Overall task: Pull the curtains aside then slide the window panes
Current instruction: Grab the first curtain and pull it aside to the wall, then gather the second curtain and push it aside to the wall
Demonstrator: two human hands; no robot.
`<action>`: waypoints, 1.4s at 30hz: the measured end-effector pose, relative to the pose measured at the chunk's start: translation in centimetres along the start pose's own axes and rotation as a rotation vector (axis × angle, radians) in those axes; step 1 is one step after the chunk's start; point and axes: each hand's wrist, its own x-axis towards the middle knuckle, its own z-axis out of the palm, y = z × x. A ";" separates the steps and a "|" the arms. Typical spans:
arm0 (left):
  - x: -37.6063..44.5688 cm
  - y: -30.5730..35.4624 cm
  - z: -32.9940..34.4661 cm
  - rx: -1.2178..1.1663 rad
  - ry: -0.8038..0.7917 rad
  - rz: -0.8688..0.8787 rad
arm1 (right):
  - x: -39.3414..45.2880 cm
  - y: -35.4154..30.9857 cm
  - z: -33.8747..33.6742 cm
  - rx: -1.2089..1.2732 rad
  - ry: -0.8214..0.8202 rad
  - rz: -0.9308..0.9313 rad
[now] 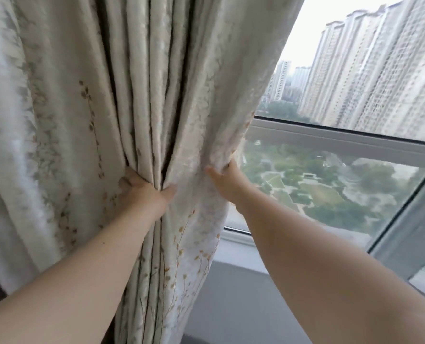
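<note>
While the cream floral curtain (136, 100) fills the left and centre of the frame, both hands grip it — the left hand (144, 192) pinches the gathered folds at centre, the right hand (227, 181) clutches its right edge. Right of the frame, the window pane (330, 189) shows towers and parkland.

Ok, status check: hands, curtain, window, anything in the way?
Left hand clamped on gathered curtain folds. Right hand gripping curtain's edge. Window panes partly uncovered on the right, not yet touched. Nothing blocking the exposed glass.
</note>
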 end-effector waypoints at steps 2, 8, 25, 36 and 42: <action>-2.7 0.9 2.4 -0.001 -0.047 -0.055 | -2.5 2.6 -3.1 -0.106 0.000 0.032; -13.6 6.4 11.0 0.105 -0.142 -0.011 | -12.5 13.1 -16.4 -0.301 -0.002 0.199; -52.6 28.7 32.4 0.198 -1.145 1.060 | -42.2 32.8 -45.8 -0.249 0.557 0.887; -80.3 33.0 31.2 0.093 -1.665 1.572 | -67.5 32.2 -49.8 -0.192 1.075 1.298; -95.7 30.1 26.5 0.025 -1.740 1.860 | -82.8 32.1 -49.7 -0.126 1.326 1.402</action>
